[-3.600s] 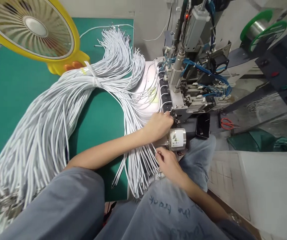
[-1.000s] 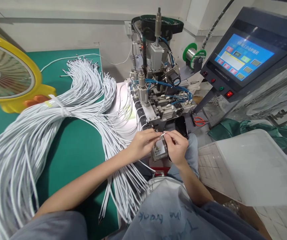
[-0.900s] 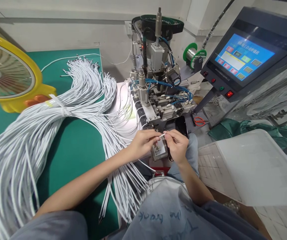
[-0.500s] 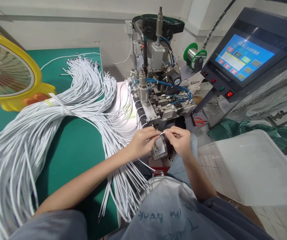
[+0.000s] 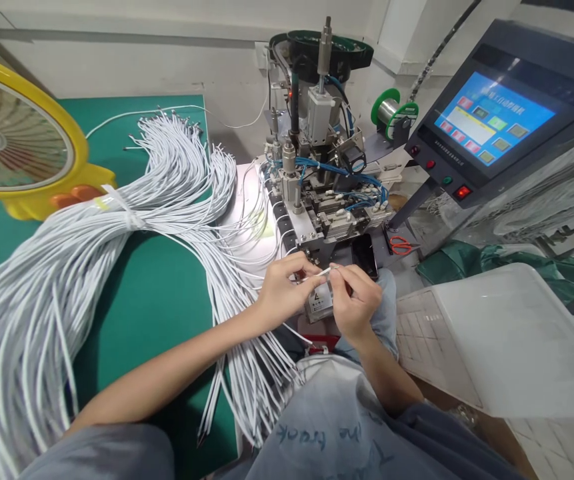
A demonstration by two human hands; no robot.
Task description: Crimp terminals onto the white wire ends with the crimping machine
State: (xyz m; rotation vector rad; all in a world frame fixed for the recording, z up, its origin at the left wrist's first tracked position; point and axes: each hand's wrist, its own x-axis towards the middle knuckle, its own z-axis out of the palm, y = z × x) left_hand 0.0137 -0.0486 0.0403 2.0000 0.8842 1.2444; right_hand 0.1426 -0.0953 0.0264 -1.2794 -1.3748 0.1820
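My left hand (image 5: 287, 288) is closed in a pinch on a white cable (image 5: 323, 272), whose end points toward my right hand. The fingers of my right hand (image 5: 355, 299) are pinched at the tip of that cable. Both hands are just in front of a machine (image 5: 334, 217) with metal cylinders and blue tubes. A large tied bundle of white cables (image 5: 91, 230) lies to the left, with its loose ends fanning out under my left forearm. Fine detail at the cable tip is too small to tell.
A yellow fan (image 5: 74, 150) stands on the green table (image 5: 157, 293) at the left. Right of the machine are a solder-like wire spool (image 5: 389, 112), a screen panel (image 5: 491, 123), red scissors (image 5: 401, 245) and a white bin (image 5: 521, 333).
My right hand has lowered slightly and its fingers have shifted at the cable tip. More of the white cable shows between my hands. The whole view has shifted a little.
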